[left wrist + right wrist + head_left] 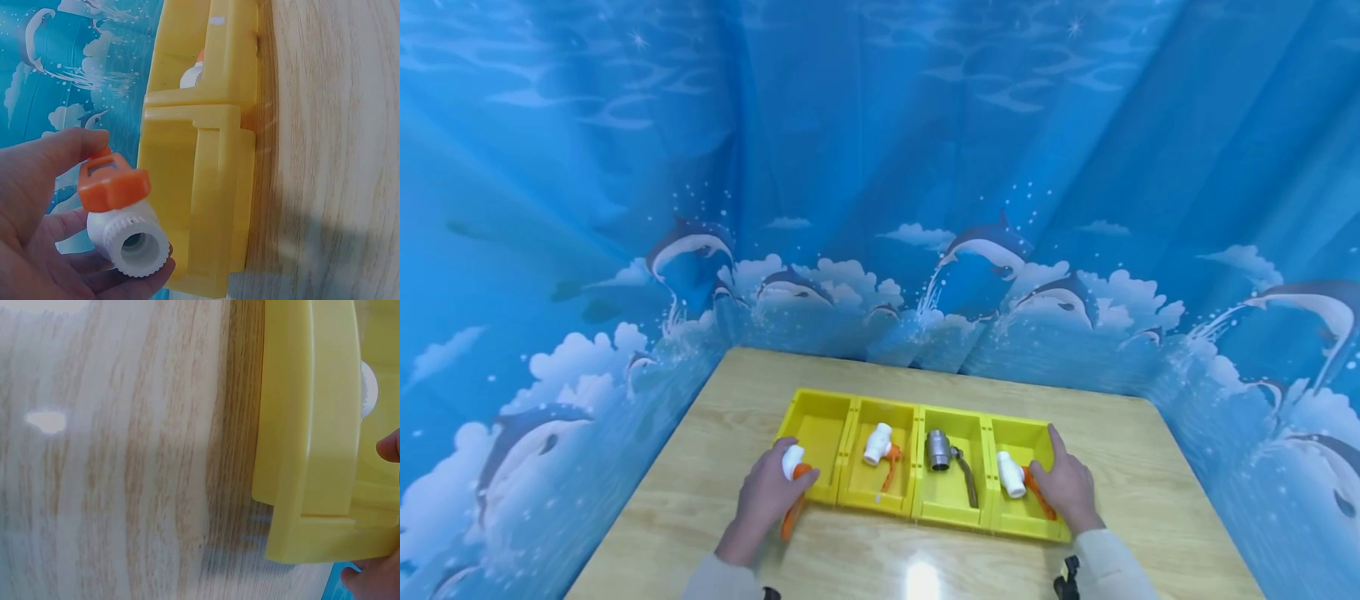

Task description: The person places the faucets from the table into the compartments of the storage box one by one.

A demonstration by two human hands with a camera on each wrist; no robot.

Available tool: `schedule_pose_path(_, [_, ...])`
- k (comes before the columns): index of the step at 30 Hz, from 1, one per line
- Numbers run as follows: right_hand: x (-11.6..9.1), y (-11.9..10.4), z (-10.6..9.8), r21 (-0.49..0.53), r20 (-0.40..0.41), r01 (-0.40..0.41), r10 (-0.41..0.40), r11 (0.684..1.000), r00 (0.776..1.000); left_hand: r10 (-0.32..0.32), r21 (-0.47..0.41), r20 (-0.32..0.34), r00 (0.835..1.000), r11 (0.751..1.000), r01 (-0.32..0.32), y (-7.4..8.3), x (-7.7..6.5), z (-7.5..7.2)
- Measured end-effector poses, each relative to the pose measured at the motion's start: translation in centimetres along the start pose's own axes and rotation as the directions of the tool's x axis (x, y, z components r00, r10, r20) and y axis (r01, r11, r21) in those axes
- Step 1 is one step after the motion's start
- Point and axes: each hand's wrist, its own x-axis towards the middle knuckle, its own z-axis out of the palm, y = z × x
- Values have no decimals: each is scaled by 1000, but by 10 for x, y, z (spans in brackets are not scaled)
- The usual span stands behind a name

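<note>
My left hand [769,490] holds a ball valve [128,237] with a white body and an orange lever handle, beside the front left corner of the leftmost yellow bin [784,417]. In the left wrist view the valve's round opening faces the camera. My right hand [1067,487] straddles the right wall of the rightmost bin [1030,527]. Its thumb [389,447] reaches inside, apart from that wall, near another white valve [1011,475] with an orange handle; other fingers lie outside the wall. Most of the right hand is out of the right wrist view.
Four joined bins form a row on the wooden table [700,467]. A white valve [877,443] with an orange handle lies in the second bin from the left, and a grey metal valve [937,450] with a dark lever in the third. A blue dolphin-print curtain [850,167] surrounds the table.
</note>
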Motion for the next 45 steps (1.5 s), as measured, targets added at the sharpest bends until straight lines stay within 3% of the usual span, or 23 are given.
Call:
schedule_pose_path(7, [0, 0, 0, 15, 23, -5, 4, 1000, 1000, -46, 5, 36, 998, 999, 46, 3, 8, 0])
schedule_pose_path(15, [-1, -3, -2, 5, 13, -14, 14, 1000, 1000, -9, 19, 25, 1000, 1000, 8, 3, 14, 2])
schedule_pose_path(22, [-1, -3, -3, 11, 23, -37, 37, 999, 999, -32, 44, 38, 999, 999, 31, 5, 22, 6])
schedule_pose_path(45, [-2, -5, -4, 24, 41, -55, 54, 998, 998, 7, 117, 54, 999, 993, -13, 12, 34, 15])
